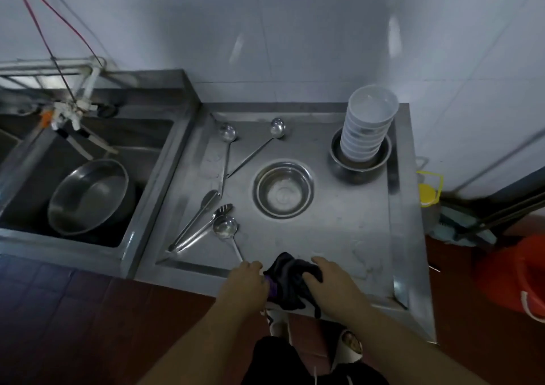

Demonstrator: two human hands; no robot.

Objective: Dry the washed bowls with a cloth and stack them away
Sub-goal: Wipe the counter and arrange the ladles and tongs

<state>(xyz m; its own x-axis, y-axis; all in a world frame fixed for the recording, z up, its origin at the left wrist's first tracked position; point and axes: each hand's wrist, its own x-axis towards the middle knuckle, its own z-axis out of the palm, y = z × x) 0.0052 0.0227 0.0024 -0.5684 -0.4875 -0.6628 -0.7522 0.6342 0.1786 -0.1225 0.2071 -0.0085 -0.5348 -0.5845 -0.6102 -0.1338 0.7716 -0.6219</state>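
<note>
Steel counter (339,231), raised rim, against tiled wall (295,30).

Containers:
- 1 dark pot (358,167), far right corner — holds stack of white bowls (367,128), about 9 nested, top one open upward, nothing seen inside.
- 1 steel bowl (283,189), centre of counter, upright, nothing visible in it.
- 1 sink (26,178), left of counter — holds 1 large steel basin (88,196), tilted against the sink wall.
- 1 orange bucket (513,275), on floor at right; contents not visible.
- 1 yellow-capped jug (427,196), on floor beside counter.

Utensils, loose on counter left of steel bowl: 3 ladles (225,226), 1 slotted spoon (221,210), 1 plain spoon (208,199) — 5 in all.

Cloth (290,281): 1, dark, bunched at near edge of counter, part hanging over the edge.

Hands: left hand (246,281) gripping cloth at its left side, fingers curled; right hand (330,278) gripping cloth from the right, fingers wrapped over the fabric. No bowl in either hand.
</note>
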